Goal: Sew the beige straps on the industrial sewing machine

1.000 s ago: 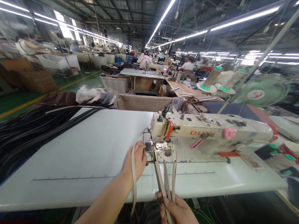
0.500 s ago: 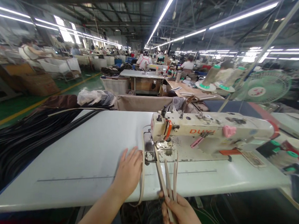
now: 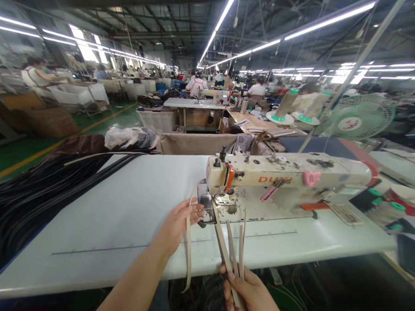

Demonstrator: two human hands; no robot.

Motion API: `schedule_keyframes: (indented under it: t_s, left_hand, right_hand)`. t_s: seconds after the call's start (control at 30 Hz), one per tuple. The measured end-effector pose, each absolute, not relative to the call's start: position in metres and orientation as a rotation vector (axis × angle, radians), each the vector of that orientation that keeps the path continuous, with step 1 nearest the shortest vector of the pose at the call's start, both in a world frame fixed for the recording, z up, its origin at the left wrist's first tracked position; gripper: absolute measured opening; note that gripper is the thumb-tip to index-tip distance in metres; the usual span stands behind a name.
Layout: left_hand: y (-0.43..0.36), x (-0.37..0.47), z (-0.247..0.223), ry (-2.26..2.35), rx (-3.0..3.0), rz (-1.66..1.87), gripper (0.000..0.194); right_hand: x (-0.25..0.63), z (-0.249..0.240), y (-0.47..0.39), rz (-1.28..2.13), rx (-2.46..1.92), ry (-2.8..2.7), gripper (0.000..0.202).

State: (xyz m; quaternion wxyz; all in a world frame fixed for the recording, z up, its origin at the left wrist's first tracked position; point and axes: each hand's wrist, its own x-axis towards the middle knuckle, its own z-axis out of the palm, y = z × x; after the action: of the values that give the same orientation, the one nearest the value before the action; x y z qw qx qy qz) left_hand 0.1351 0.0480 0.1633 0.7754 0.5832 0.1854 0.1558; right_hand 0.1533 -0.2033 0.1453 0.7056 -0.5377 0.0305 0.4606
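Note:
In the head view, my left hand (image 3: pixel 179 221) is beside the sewing plate, its fingers stretched out and apart. A narrow beige strip (image 3: pixel 188 256) runs across these fingers and hangs down past the table's front edge; I see no firm grip on it. My right hand (image 3: pixel 245 294), at the front edge, is closed around several beige strips (image 3: pixel 221 235). One of them reaches up to the needle area of the sewing machine (image 3: pixel 290 178); the other upper ends stand free over the table. The presser foot is too small to make out clearly.
The white sewing table (image 3: pixel 131 207) has a printed ruler line. Bundled black strips (image 3: pixel 24 201) lie at its left, with one beige strip across them. Thread cones (image 3: pixel 283 108) and a green fan (image 3: pixel 358 121) stand behind the machine. People work farther back.
My left hand has lifted and turned, its fingers now reaching across the beige strip, which has shifted left and swung free below. My right hand keeps its hold. The view has shifted slightly.

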Motion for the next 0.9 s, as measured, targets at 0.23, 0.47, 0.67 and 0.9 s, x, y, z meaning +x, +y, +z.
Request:
schedule_keyframes:
  t_s: [0.23, 0.47, 0.67, 0.9]
  left_hand:
    - [0.044, 0.125, 0.166, 0.330, 1.100, 0.249, 0.052]
    - [0.041, 0.119, 0.172, 0.371, 0.998, -0.003, 0.052]
    - [0.033, 0.116, 0.168, 0.360, 1.034, -0.025, 0.045]
    - [0.021, 0.096, 0.175, 0.327, 1.383, -0.060, 0.049]
  right_hand:
    - [0.154, 0.133, -0.206, 1.026, -1.195, 0.019, 0.065]
    - [0.150, 0.141, -0.207, 1.011, -1.195, 0.018, 0.060]
    - [0.147, 0.146, -0.209, 0.970, -1.207, 0.030, 0.051]
    - [0.154, 0.140, -0.207, 1.022, -1.187, 0.033, 0.064]
